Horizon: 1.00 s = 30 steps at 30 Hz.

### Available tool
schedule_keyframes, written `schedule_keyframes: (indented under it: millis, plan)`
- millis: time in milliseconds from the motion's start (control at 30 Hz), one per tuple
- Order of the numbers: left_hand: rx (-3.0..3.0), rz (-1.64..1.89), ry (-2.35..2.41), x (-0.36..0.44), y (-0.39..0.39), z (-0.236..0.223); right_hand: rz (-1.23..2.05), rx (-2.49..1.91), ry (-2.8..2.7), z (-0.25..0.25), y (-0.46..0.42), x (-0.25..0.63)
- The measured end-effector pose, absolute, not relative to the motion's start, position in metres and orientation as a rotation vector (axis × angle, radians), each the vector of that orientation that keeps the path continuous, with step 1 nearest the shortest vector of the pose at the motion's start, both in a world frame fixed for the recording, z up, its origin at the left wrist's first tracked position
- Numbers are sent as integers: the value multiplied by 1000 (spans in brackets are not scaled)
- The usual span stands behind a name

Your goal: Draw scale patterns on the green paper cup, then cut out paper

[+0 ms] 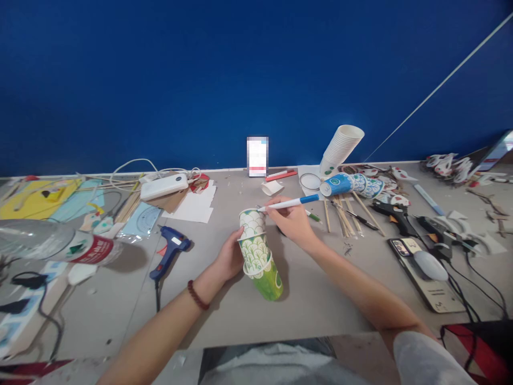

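Observation:
My left hand (231, 255) is closed round the side of a chain of nested paper cups (256, 255). The cups carry green fan-like patterns, and the lowest one is solid green with a round mark. They tilt, the green end pointing toward me. In my right hand (294, 220) is a marker (290, 202) with a white barrel and a blue end. Its tip is at the rim of the topmost cup, where my fingers hide part of it; I cannot tell whether it touches.
A blue glue gun (170, 251) lies left of the cups, near a plastic bottle (94, 248) on its side. Rightward are a stack of white cups (342, 147), a blue patterned cup chain (352, 184), wooden sticks (344, 219) and a phone (425, 278). A lit screen (257, 156) stands by the blue wall.

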<state>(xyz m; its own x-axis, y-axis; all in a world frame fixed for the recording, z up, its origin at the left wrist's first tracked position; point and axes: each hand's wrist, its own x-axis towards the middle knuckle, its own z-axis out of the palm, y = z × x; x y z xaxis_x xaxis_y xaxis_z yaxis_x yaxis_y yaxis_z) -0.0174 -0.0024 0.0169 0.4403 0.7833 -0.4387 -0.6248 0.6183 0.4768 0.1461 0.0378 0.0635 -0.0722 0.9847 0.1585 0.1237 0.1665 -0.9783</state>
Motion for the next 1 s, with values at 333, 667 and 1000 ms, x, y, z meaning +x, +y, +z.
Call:
schedule_keyframes:
  millis: [333, 667, 1000]
  plan:
    - [265, 880, 724, -16, -3, 20, 1051, -1139, -1433, 61, 38, 146]
    - [249, 868, 670, -18, -2, 18, 1057, -1133, -1432, 61, 39, 147]
    - [224, 873, 702, -18, -2, 18, 1051, -1141, -1423, 61, 39, 148]
